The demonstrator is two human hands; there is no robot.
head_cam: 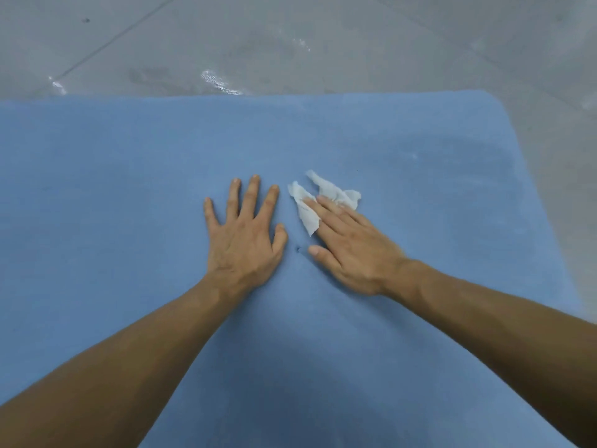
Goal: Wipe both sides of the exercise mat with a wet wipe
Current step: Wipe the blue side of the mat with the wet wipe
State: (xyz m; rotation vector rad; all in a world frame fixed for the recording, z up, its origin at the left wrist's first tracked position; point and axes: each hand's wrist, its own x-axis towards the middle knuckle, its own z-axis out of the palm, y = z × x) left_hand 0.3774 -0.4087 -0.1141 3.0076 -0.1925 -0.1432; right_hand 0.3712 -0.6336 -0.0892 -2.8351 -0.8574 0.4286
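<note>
Head view, left hand point(244, 240) flat on mat point(97, 189), right hand point(352, 250) flat pressing wipe point(334, 192), mat's far edge well ahead.

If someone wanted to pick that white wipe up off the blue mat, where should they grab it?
Probably the crumpled far end of the wet wipe, which pokes out past the right hand's straight fingers and rises in folds. Come from above and pinch a raised fold, since the rest lies flat on the mat.
</note>
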